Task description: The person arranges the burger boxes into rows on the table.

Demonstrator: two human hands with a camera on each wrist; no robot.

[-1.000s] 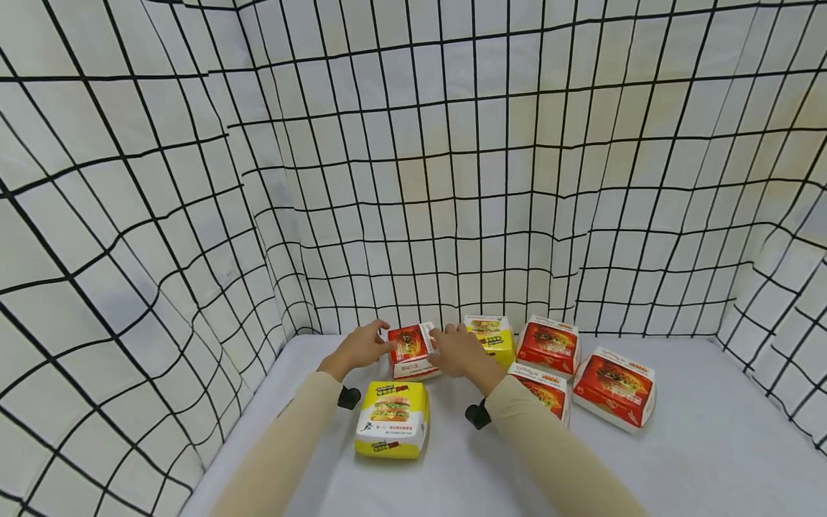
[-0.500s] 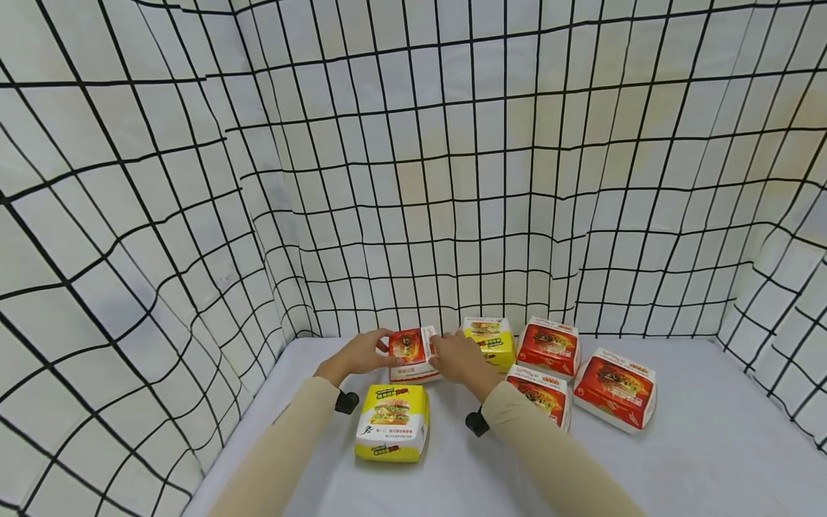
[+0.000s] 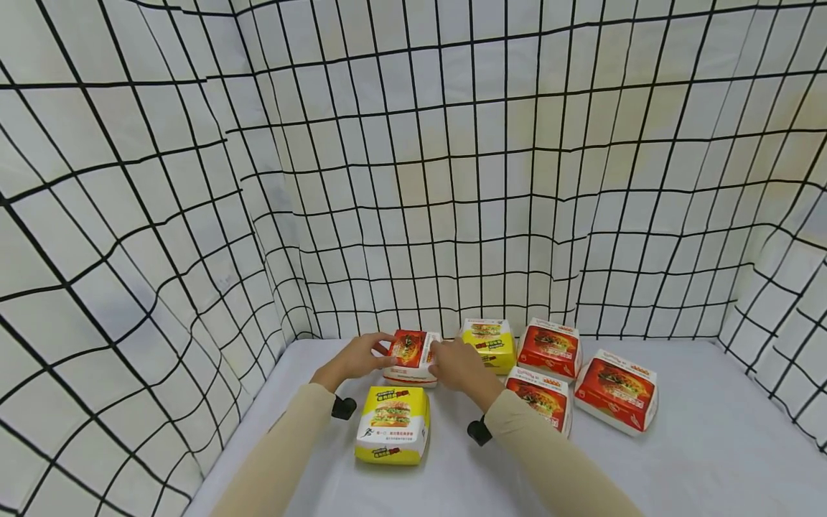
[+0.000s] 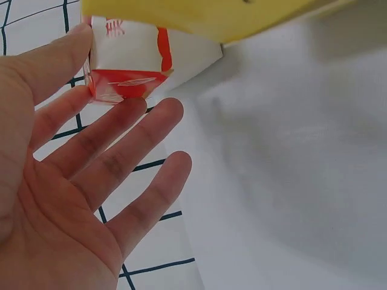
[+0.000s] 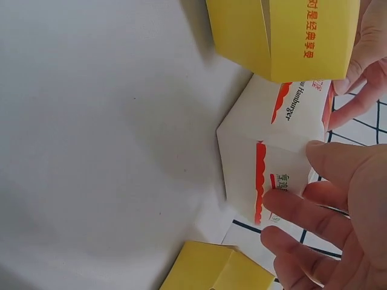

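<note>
Red-and-white box [image 3: 411,357] on surface [image 3: 446,467], just behind front yellow box [image 3: 392,425], between left hand [image 3: 353,359], fingers spread, and right hand [image 3: 461,365], fingers lax; both touching, unclenched. Seating at back hard to judge. Risk: skewing from uneven push.

The place looks like a small makeshift booth, much like a test or recording bay; the building around it cannot be told. White, soft-looking sheet walls [image 3: 491,172] crossed by a wavy black grid rise at the back and on both sides, meeting in creased corners, with faint yellowish patches. They enclose a smooth, plain white worktop [image 3: 723,438]. Small black devices [image 3: 479,432] sit at the person's wrists, and red-and-white and yellow-and-white printed cardboard burger boxes [image 3: 391,425] are spread across the surface.
</note>
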